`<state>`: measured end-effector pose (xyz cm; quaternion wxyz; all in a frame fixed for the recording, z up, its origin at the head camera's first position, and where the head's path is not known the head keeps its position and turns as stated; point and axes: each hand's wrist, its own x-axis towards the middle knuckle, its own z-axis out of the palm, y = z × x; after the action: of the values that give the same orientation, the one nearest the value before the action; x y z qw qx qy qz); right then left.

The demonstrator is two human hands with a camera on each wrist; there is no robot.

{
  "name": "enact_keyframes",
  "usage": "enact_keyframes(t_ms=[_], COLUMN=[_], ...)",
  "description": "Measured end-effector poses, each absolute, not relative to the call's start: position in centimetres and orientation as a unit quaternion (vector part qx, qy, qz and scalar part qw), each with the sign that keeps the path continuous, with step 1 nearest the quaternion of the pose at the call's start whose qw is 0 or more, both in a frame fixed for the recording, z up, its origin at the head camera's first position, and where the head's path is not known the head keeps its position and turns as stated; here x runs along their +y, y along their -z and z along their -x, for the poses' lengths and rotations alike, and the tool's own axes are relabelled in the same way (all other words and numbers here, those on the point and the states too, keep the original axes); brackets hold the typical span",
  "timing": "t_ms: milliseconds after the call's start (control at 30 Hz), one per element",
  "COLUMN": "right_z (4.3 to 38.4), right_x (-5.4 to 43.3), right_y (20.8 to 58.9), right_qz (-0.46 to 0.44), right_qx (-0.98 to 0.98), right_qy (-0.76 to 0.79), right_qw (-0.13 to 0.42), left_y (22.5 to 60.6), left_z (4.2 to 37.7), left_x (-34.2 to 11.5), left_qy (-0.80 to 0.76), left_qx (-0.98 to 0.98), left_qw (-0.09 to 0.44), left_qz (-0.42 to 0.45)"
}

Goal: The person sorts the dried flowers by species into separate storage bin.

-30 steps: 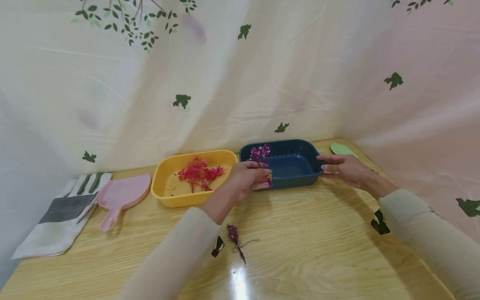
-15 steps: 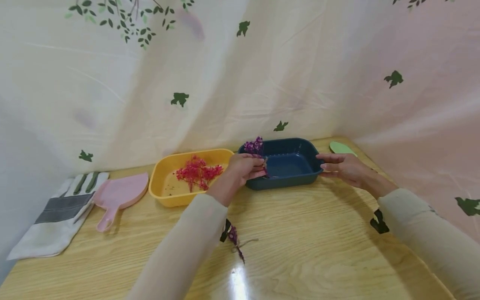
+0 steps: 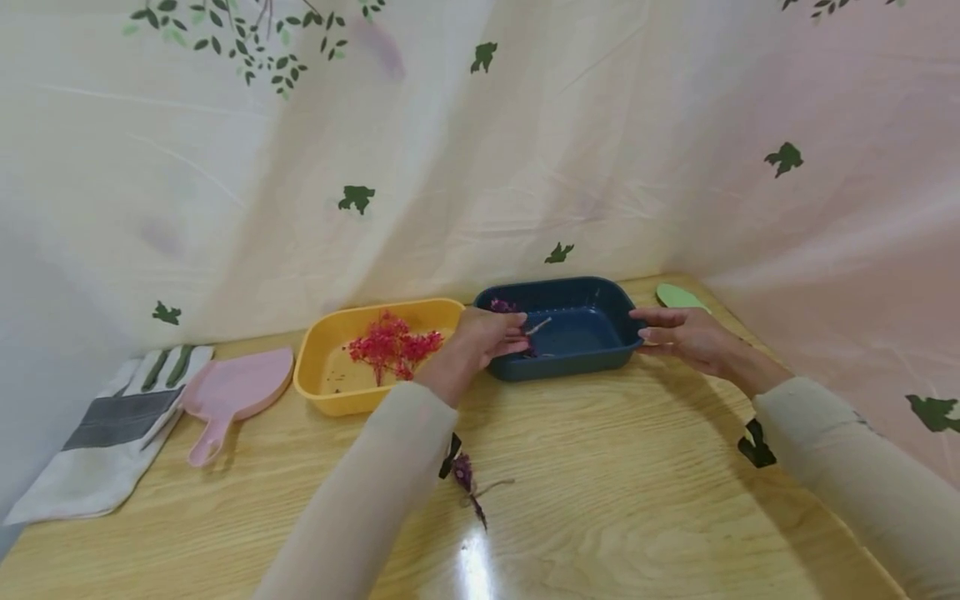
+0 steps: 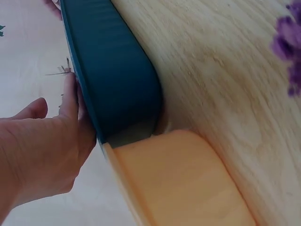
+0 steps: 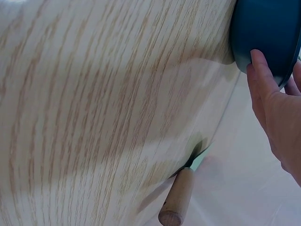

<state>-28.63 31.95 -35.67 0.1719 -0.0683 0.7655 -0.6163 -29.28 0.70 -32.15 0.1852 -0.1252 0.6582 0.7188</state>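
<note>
My left hand reaches over the left end of a dark blue tub. Its thumb stands apart from the fingers in the left wrist view. Beside these fingers, a bunch of dried purple flowers lies low inside the tub, its tie showing and its middle partly hidden by the hand. At the tub's right end, my right hand holds the rim, with fingers along the outer wall in the right wrist view. A second tied purple bunch lies on the table near my left sleeve.
A yellow tub with dried red flowers stands against the blue one's left. Further left are a pink dustpan and a white cloth with a grey band. A green-headed tool with a wooden handle lies back right.
The purple bunch, held upright in my left hand before, has gone down into the blue tub. The left fingers have loosened from it. My right hand stays at the rim.
</note>
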Motion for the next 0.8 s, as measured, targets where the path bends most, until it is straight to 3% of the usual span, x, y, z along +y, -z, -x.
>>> enact_keyframes(t_ms=[367,633,800], right_z=[28.5,28.5,28.5], right_x=[31.7,31.8,31.8], right_y=[35.5,35.5,35.6], right_qz=[0.065,0.066,0.067], right_qx=[0.773,0.775,0.778], right_qy=[0.608,0.605,0.602], right_qw=[0.170,0.167,0.168], left_y=[30.3,30.2,31.0], left_z=[26.9,22.0,18.7], left_x=[-1.1,-4.1,-6.5], left_qy=[-0.640,-0.622,-0.610], left_qx=[0.742,0.765,0.772], left_qw=[0.186,0.167,0.179], left_qz=[0.071,0.001,0.013])
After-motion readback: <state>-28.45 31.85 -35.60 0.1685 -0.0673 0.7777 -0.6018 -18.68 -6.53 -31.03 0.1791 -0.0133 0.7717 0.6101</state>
